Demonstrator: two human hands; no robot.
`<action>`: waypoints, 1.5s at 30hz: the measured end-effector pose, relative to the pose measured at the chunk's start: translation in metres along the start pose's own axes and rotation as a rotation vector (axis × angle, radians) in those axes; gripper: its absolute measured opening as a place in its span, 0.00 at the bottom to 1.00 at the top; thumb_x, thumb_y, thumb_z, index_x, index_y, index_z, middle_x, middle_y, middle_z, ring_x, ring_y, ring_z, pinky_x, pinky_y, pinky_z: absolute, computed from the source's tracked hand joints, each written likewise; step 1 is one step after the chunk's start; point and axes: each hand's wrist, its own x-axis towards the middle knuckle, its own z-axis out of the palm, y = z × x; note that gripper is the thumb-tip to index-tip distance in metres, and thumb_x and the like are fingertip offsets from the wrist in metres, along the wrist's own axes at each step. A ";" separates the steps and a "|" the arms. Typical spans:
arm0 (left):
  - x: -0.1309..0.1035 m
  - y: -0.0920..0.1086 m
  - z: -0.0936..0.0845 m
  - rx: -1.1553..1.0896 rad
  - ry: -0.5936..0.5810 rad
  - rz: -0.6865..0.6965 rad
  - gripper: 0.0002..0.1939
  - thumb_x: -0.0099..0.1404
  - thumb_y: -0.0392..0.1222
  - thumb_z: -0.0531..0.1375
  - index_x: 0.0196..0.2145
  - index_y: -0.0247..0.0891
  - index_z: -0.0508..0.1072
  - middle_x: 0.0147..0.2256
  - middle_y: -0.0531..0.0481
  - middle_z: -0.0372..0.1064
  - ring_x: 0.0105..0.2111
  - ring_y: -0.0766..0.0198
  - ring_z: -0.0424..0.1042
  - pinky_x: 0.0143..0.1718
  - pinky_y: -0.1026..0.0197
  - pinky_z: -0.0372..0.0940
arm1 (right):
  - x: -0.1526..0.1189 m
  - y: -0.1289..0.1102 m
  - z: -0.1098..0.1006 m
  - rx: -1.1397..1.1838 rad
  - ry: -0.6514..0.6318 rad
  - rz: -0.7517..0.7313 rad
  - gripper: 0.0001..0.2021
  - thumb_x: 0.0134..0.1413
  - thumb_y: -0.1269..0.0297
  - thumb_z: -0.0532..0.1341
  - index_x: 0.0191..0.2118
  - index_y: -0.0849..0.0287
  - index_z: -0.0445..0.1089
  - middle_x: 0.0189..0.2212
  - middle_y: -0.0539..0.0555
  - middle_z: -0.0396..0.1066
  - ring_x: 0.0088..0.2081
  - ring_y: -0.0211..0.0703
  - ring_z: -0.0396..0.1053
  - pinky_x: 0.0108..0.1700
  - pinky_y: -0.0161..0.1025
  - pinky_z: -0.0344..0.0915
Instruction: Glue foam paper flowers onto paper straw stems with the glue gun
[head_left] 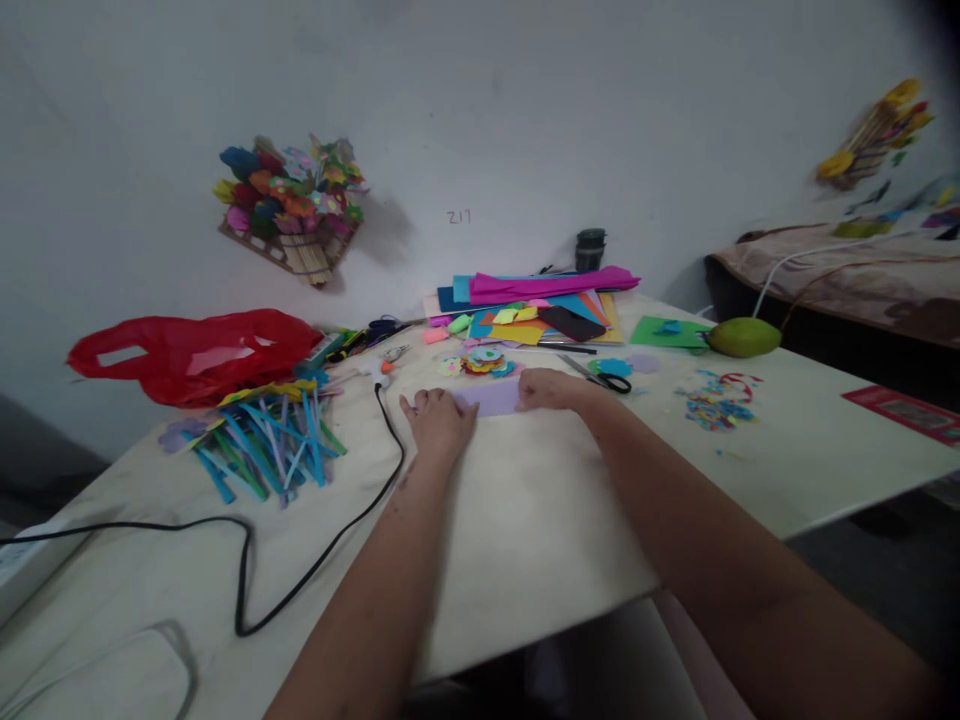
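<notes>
A lavender strip of craft paper or foam (495,400) lies flat on the pale table, between my two hands. My left hand (441,418) rests over its left end with fingers spread, the thumb touching the strip. At the right end, my right hand (549,388) is curled closed on the strip's edge; the fingertips are partly hidden. Just behind the strip is a stack of colourful scalloped paper flowers (486,362). Scissors with black handles (613,382) lie to the right of my right hand, near blue and lavender scalloped cutouts (611,367).
Left are a glue gun (379,372) with a black cord (244,570), blue and green strips (262,450) and a red plastic bag (202,355). Coloured sheets (555,290) are piled by the wall. A green fruit (742,338) and paper scraps (716,412) lie right.
</notes>
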 end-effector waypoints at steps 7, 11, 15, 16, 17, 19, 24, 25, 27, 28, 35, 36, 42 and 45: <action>0.000 0.001 -0.002 0.007 -0.040 -0.014 0.23 0.57 0.58 0.48 0.31 0.38 0.72 0.44 0.42 0.65 0.50 0.49 0.53 0.53 0.40 0.32 | 0.000 0.012 0.001 0.035 -0.039 -0.029 0.11 0.41 0.58 0.59 0.30 0.60 0.71 0.29 0.52 0.70 0.30 0.39 0.65 0.31 0.33 0.59; -0.001 0.000 -0.001 0.001 -0.010 0.001 0.23 0.57 0.57 0.48 0.30 0.38 0.72 0.43 0.42 0.65 0.49 0.49 0.54 0.53 0.39 0.32 | -0.001 0.013 -0.001 0.022 -0.043 -0.015 0.12 0.42 0.57 0.59 0.31 0.59 0.71 0.31 0.53 0.70 0.32 0.40 0.65 0.33 0.33 0.59; 0.000 0.000 0.000 -0.004 0.001 0.001 0.22 0.56 0.57 0.48 0.30 0.38 0.72 0.43 0.42 0.66 0.49 0.48 0.55 0.53 0.39 0.33 | -0.003 0.011 -0.003 0.010 -0.065 0.005 0.13 0.42 0.57 0.59 0.32 0.60 0.71 0.32 0.54 0.70 0.33 0.41 0.66 0.34 0.34 0.60; 0.000 0.000 0.000 -0.005 -0.002 -0.002 0.22 0.56 0.57 0.48 0.30 0.38 0.72 0.43 0.42 0.66 0.49 0.48 0.55 0.53 0.39 0.33 | -0.003 0.010 -0.003 0.006 -0.060 0.011 0.13 0.42 0.57 0.59 0.32 0.59 0.71 0.33 0.54 0.70 0.34 0.42 0.66 0.34 0.35 0.60; 0.000 0.000 0.000 -0.007 -0.006 -0.004 0.22 0.56 0.57 0.48 0.30 0.38 0.73 0.43 0.42 0.66 0.49 0.48 0.55 0.53 0.39 0.33 | -0.003 0.011 -0.003 0.002 -0.053 0.022 0.14 0.42 0.56 0.59 0.33 0.59 0.71 0.34 0.55 0.70 0.34 0.43 0.66 0.35 0.36 0.60; 0.000 0.000 -0.001 -0.011 -0.016 -0.008 0.22 0.56 0.57 0.48 0.30 0.38 0.73 0.43 0.42 0.66 0.49 0.48 0.55 0.53 0.39 0.33 | -0.003 0.011 -0.003 -0.007 -0.037 0.045 0.15 0.41 0.54 0.60 0.34 0.57 0.71 0.36 0.55 0.70 0.35 0.44 0.66 0.36 0.37 0.60; 0.001 0.001 -0.002 -0.012 -0.037 -0.017 0.22 0.56 0.57 0.48 0.31 0.39 0.73 0.44 0.42 0.65 0.49 0.48 0.54 0.53 0.39 0.33 | -0.001 0.013 -0.002 -0.017 -0.059 0.063 0.16 0.40 0.52 0.60 0.34 0.57 0.71 0.35 0.56 0.70 0.37 0.46 0.66 0.38 0.39 0.60; 0.001 0.001 -0.003 -0.010 -0.041 -0.018 0.22 0.56 0.57 0.48 0.31 0.39 0.73 0.45 0.42 0.65 0.50 0.49 0.54 0.53 0.39 0.33 | 0.000 0.014 -0.002 -0.020 -0.070 0.058 0.16 0.41 0.52 0.59 0.35 0.57 0.71 0.35 0.56 0.70 0.37 0.46 0.66 0.38 0.39 0.60; 0.001 0.001 -0.003 -0.009 -0.049 -0.019 0.23 0.57 0.57 0.47 0.31 0.39 0.73 0.45 0.43 0.65 0.50 0.49 0.53 0.53 0.39 0.32 | 0.000 0.015 -0.002 -0.029 -0.085 0.037 0.16 0.42 0.53 0.58 0.35 0.57 0.71 0.35 0.55 0.70 0.36 0.44 0.66 0.38 0.38 0.60; 0.000 0.001 -0.004 -0.009 -0.052 -0.020 0.23 0.57 0.57 0.47 0.31 0.39 0.73 0.45 0.43 0.65 0.50 0.49 0.53 0.53 0.39 0.32 | 0.000 0.015 -0.002 -0.036 -0.087 0.027 0.16 0.42 0.53 0.58 0.34 0.57 0.71 0.35 0.55 0.70 0.36 0.43 0.67 0.37 0.38 0.60; 0.000 0.002 -0.004 -0.009 -0.063 -0.020 0.22 0.57 0.57 0.47 0.31 0.38 0.72 0.45 0.43 0.65 0.50 0.49 0.53 0.53 0.39 0.33 | 0.001 0.016 -0.001 -0.051 -0.060 0.017 0.14 0.41 0.54 0.59 0.32 0.57 0.71 0.35 0.54 0.70 0.36 0.41 0.66 0.37 0.36 0.60; 0.000 0.002 -0.005 -0.006 -0.063 -0.017 0.23 0.57 0.57 0.47 0.31 0.38 0.72 0.45 0.42 0.64 0.50 0.49 0.53 0.53 0.40 0.33 | 0.001 0.016 -0.001 -0.049 -0.062 0.020 0.14 0.41 0.54 0.59 0.32 0.57 0.71 0.33 0.54 0.70 0.34 0.41 0.67 0.36 0.35 0.61; 0.000 0.002 -0.005 0.003 -0.077 -0.030 0.22 0.57 0.57 0.47 0.31 0.39 0.72 0.46 0.43 0.64 0.50 0.49 0.53 0.54 0.40 0.32 | -0.006 0.011 -0.006 0.000 -0.060 0.034 0.11 0.41 0.57 0.60 0.30 0.58 0.71 0.31 0.53 0.70 0.33 0.40 0.66 0.34 0.34 0.61; 0.000 0.002 -0.005 -0.003 -0.071 -0.026 0.22 0.57 0.57 0.47 0.31 0.39 0.72 0.46 0.43 0.64 0.50 0.49 0.53 0.54 0.40 0.32 | -0.007 0.011 -0.008 0.018 -0.062 0.038 0.11 0.41 0.58 0.60 0.30 0.58 0.71 0.32 0.53 0.70 0.34 0.40 0.66 0.35 0.34 0.61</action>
